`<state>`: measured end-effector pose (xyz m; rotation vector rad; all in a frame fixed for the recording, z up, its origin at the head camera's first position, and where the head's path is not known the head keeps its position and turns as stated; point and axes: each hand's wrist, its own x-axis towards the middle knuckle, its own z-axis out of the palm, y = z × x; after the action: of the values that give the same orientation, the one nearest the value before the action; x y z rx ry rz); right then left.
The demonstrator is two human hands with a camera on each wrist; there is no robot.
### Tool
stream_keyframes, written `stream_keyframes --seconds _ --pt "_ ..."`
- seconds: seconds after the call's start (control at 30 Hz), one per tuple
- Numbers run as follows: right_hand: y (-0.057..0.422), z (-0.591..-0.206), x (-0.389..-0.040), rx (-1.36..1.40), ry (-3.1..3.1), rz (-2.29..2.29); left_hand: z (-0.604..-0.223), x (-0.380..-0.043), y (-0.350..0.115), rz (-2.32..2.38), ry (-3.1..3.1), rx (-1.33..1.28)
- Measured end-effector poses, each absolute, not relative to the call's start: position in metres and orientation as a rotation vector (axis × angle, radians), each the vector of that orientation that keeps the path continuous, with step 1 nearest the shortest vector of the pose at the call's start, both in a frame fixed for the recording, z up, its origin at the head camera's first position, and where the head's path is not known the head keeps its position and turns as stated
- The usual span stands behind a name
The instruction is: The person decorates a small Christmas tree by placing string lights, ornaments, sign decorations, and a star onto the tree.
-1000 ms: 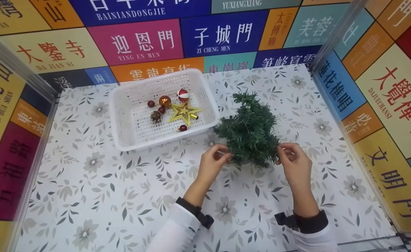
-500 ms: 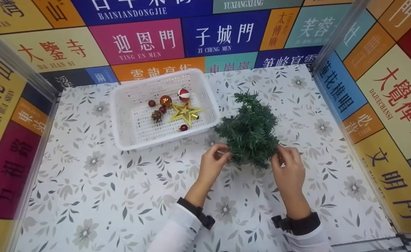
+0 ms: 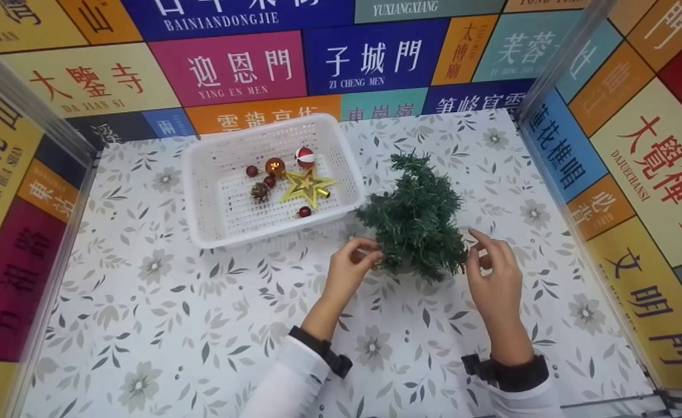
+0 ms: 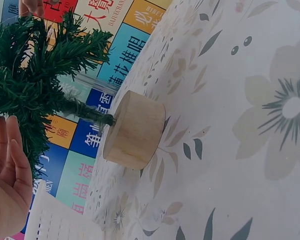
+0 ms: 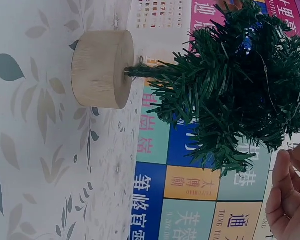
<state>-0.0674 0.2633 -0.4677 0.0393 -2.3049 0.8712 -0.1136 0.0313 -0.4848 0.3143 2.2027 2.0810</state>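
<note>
A small green artificial Christmas tree (image 3: 419, 217) stands upright, its round wooden base (image 4: 135, 130) resting on the table. My left hand (image 3: 350, 267) is at the lower left branches, thumb and index finger pinching a branch tip. In the left wrist view, the left fingers (image 4: 12, 145) reach up into the needles. My right hand (image 3: 495, 276) is beside the lower right branches, index finger raised and apart from the thumb. Its fingertips (image 5: 285, 162) are right at the needle tips in the right wrist view. A thin silvery wire (image 5: 267, 82) loops over the branches.
A white plastic basket (image 3: 201, 232) stands left of the tree. Inside are a gold star (image 3: 306, 186), a pine cone (image 3: 259, 191), an orange bauble (image 3: 275, 167), a red-and-white bauble (image 3: 304, 157) and several small red balls. Printed panels (image 3: 242, 67) wall the floral-covered table (image 3: 213, 325).
My right hand moved in to the branches, then drew back to the right, and its index finger lifted away from the thumb. The left hand and the tree hardly moved.
</note>
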Motion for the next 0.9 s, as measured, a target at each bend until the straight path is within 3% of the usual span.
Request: stream_keyframes --seconds 0.27,0.53,0.9 --pt "0.275 -0.471 -0.072 -0.189 -2.358 1.032 -0.504 -0.119 0.025 2.111 2.216 0.337" --pt "0.294 -0.488 -0.083 -0.433 -2.487 1.343 -0.537 -0.123 0.023 2.058 2.329 0.167" --pt "0.301 -0.521 -0.101 -0.516 -2.745 1.640 -0.548 -0.116 0.035 1.755 2.431 0.174"
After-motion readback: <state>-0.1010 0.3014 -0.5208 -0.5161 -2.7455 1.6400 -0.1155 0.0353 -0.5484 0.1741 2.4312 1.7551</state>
